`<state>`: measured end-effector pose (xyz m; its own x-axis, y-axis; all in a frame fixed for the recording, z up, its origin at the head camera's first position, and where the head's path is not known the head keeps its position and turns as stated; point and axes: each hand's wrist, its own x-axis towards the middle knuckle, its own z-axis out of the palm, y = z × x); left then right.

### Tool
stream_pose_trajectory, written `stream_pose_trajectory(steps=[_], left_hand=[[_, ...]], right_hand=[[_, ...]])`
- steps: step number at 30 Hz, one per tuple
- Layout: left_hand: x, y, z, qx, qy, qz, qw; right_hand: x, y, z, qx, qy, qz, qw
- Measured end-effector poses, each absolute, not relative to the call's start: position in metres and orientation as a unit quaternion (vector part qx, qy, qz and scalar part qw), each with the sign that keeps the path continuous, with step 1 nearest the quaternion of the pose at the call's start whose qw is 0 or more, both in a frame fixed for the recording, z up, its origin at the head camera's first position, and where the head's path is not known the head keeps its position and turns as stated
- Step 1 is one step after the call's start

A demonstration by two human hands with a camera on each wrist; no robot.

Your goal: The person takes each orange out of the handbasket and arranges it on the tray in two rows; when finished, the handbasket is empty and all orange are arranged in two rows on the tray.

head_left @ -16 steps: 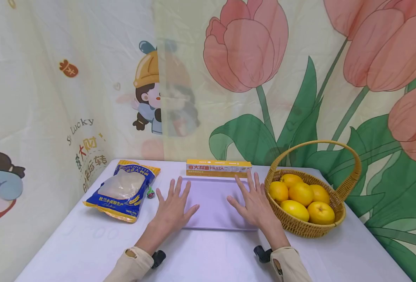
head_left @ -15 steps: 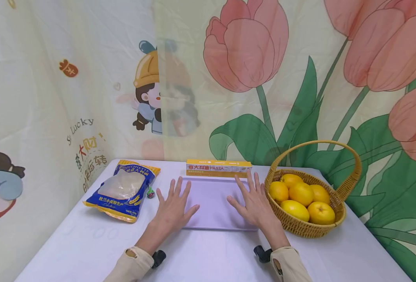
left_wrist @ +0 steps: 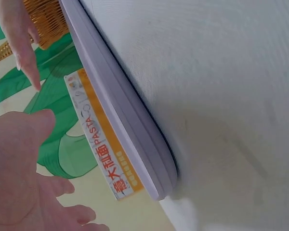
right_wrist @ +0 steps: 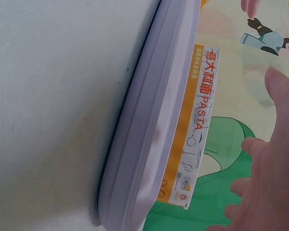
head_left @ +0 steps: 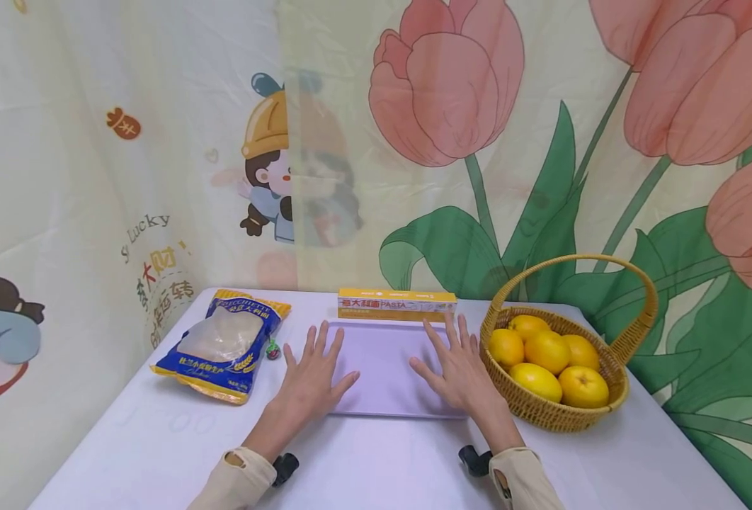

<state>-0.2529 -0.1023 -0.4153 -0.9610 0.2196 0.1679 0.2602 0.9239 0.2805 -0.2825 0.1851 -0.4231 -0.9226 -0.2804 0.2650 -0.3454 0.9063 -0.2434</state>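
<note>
Hovering with left hand [head_left: 310, 380] and right hand [head_left: 462, 375] splayed, gripping nothing, over the lilac tray [head_left: 382, 375] beneath. Covering parts of its side edges, extending out of frame in both wrist views.

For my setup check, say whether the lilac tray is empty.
Empty where visible: the lilac tray shows only bare surface; the left hand and right hand hide parts.

The box [head_left: 396, 304] reads "意大利面 PASTA"; the blue bag [head_left: 219, 343] shows "ECCHIETTE" and "杜兰小麦粉生产"; the left curtain [head_left: 149, 225], "Lucky".
</note>
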Motion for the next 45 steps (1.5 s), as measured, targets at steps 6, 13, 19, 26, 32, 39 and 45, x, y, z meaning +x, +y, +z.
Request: stream_pose_trajectory(steps=[6, 13, 19, 26, 32, 39, 45], left_hand=[[-0.253, -0.105, -0.413, -0.118, -0.979, -0.155, 0.061], [-0.249, -0.113, -0.414, -0.129, -0.968, -0.215, 0.026], [-0.242, -0.132, -0.417, -0.143, -0.941, -0.300, -0.068], [-0.240, -0.147, -0.424, -0.139, -0.931, -0.324, -0.091], [-0.243, -0.154, -0.434, -0.152, -0.925, -0.336, -0.089], [-0.248, -0.158, -0.443, -0.163, -0.923, -0.338, -0.084], [-0.244, -0.156, -0.434, -0.149, -0.930, -0.324, -0.089]], right_hand=[[-0.284, 0.184, -0.423, 0.165, -0.968, 0.143, 0.123], [-0.275, 0.189, -0.415, 0.181, -0.962, 0.159, 0.128], [-0.242, 0.214, -0.377, 0.207, -0.939, 0.239, 0.132], [-0.223, 0.268, -0.340, 0.210, -0.913, 0.290, 0.198], [-0.235, 0.314, -0.341, 0.143, -0.943, 0.231, 0.193], [-0.255, 0.350, -0.360, 0.077, -0.972, 0.176, 0.135], [-0.266, 0.360, -0.373, 0.078, -0.974, 0.176, 0.118]])
